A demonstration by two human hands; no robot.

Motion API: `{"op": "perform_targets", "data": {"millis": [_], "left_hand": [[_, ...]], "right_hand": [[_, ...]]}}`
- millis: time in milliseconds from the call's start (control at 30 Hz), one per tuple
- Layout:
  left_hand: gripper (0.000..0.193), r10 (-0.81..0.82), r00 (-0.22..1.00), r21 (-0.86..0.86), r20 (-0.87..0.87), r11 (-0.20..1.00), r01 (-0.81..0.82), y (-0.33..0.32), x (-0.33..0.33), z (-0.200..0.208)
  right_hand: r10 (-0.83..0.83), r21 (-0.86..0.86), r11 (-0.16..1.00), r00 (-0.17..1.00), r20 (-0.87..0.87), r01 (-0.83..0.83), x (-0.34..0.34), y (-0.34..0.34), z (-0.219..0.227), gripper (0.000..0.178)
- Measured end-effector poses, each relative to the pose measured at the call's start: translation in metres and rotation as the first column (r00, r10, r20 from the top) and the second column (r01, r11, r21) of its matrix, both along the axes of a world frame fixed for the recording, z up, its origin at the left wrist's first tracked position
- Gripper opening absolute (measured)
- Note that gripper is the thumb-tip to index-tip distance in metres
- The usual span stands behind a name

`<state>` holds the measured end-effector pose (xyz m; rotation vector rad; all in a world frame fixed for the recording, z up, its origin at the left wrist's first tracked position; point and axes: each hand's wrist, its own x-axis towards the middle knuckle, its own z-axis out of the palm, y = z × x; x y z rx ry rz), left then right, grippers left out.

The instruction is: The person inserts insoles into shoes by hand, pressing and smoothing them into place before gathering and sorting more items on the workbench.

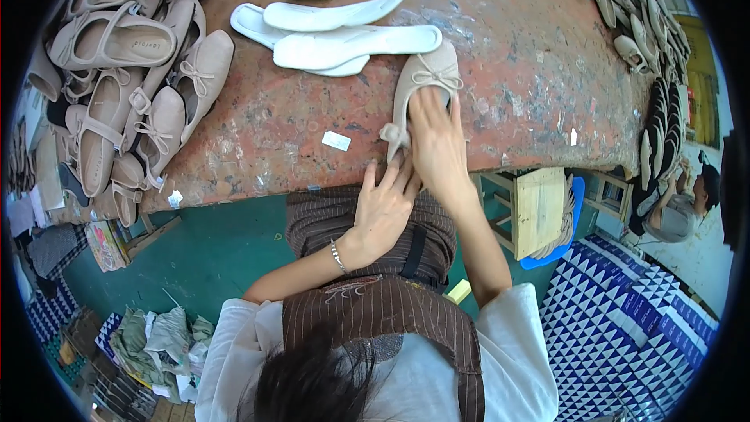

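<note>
The left hand [385, 205], at the centre of the frame, has its fingers slightly spread, tips by the heel of the shoe [426, 62]; whether they pinch it I cannot tell. The shoe lies on the surface [273, 133], upper middle, long axis running up and slightly right, toe away from both hands. The right hand [439, 148] reaches farther along it, fingers close together in the opening, their tips and most of the inside hidden.
</note>
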<state>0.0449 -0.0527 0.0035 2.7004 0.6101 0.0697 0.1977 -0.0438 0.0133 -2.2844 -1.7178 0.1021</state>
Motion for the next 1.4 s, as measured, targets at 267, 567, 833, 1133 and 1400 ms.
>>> {"op": "perform_targets", "data": {"millis": [267,567,833,1133,1400], "left_hand": [[0.040,-0.003,0.993,0.037,0.120,0.999,-0.002,0.005,-0.002,0.000],[0.044,-0.040,0.996,0.008,0.084,0.999,0.039,0.006,-0.003,-0.006],[0.024,0.148,0.969,-0.228,0.197,0.968,-0.101,0.027,0.027,0.015],[0.050,0.430,0.488,-0.375,0.760,0.902,-0.212,0.260,-0.177,0.155],[0.044,0.570,0.720,0.585,0.397,0.447,-0.677,0.575,-0.340,0.315]], "right_hand": [[0.010,-0.184,0.983,1.000,0.009,-0.009,0.003,0.003,0.010,0.035],[-0.134,-0.252,0.952,0.977,0.167,0.174,0.005,0.015,-0.014,0.021],[-0.089,-0.092,0.994,0.904,-0.417,0.056,0.062,0.019,0.059,0.024],[0.033,0.322,0.942,0.930,-0.366,0.093,0.141,0.154,0.049,0.018],[0.066,0.092,0.994,0.991,-0.113,-0.056,0.128,0.185,0.015,0.056]]}}
